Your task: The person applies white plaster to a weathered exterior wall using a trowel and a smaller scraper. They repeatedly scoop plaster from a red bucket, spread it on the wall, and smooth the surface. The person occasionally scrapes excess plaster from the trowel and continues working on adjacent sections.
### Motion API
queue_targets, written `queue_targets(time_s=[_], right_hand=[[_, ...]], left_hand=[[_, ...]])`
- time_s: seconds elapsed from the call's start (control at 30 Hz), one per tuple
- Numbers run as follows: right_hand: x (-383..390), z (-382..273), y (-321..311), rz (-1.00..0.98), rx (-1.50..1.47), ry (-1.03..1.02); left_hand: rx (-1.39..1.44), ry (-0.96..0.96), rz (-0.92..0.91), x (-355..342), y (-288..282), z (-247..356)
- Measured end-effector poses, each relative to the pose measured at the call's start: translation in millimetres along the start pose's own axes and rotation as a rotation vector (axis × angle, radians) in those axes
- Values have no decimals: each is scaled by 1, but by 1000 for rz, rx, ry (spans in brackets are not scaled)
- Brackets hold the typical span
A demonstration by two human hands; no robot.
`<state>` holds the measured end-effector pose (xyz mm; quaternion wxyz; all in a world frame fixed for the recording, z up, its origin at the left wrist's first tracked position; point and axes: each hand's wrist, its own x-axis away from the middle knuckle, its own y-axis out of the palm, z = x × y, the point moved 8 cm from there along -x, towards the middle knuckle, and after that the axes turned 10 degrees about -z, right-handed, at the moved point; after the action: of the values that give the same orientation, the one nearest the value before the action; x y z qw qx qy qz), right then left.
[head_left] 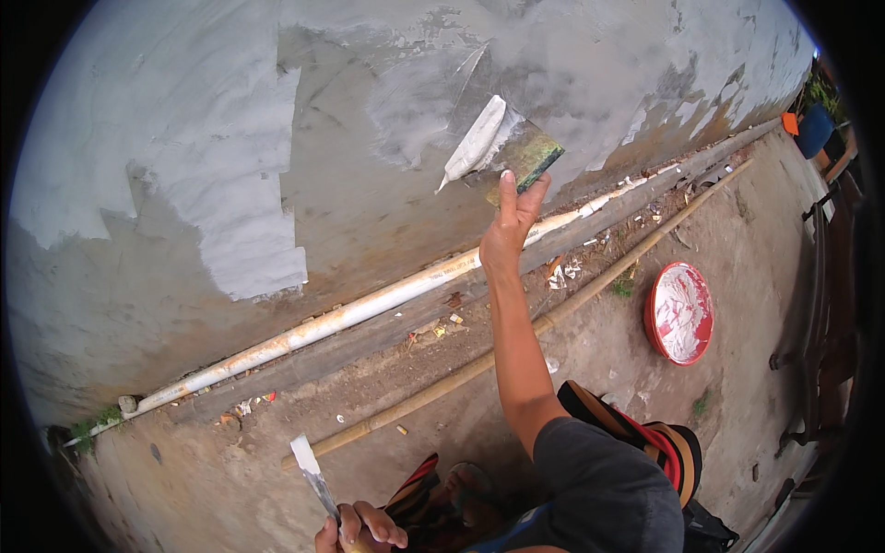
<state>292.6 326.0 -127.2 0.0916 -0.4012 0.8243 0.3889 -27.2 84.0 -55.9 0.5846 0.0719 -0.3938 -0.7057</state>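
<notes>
Nearest the head camera, a dark grey short sleeve (608, 479) covers the upper part of the right arm, which stretches up toward a grey plastered wall (369, 221). At its end the right hand (523, 210) holds a flat rectangular spreading plate (521, 157) by its lower edge, pinched with the thumb on the near face; white paste (479, 140) lies thickly along the plate's left edge. Whether that edge touches the wall, I cannot tell. At the lower edge, the left hand (364, 530) has its fingers closed around the yellowish handle of a putty knife (314, 472), its white-smeared blade pointing up and slightly left. Pale, ragged-edged coating (230, 184) covers parts of the wall. Along the wall's foot runs a stained white pipe (369, 306); a bamboo pole (599, 281) lies on the bare ground (572, 359), passing behind the right forearm. To the right of that arm, well apart from both hands, sits a red bowl (653, 318) smeared inside with white paste.
</notes>
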Motion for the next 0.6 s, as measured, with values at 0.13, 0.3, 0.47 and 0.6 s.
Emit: queue_targets(time_s=[0.13,0.3,0.47,0.6], right_hand=[[-12,7,-22,41,198,-116],[9,17,-54,380,537,-191],[32,30,-25,386,608,-250],[29,37,19,260,663,-423]], left_hand=[[-19,-22,45,0,-5,2],[17,-29,24,-1,-16,3],[30,-44,43,-1,-24,5],[35,-52,97,1,-30,8]])
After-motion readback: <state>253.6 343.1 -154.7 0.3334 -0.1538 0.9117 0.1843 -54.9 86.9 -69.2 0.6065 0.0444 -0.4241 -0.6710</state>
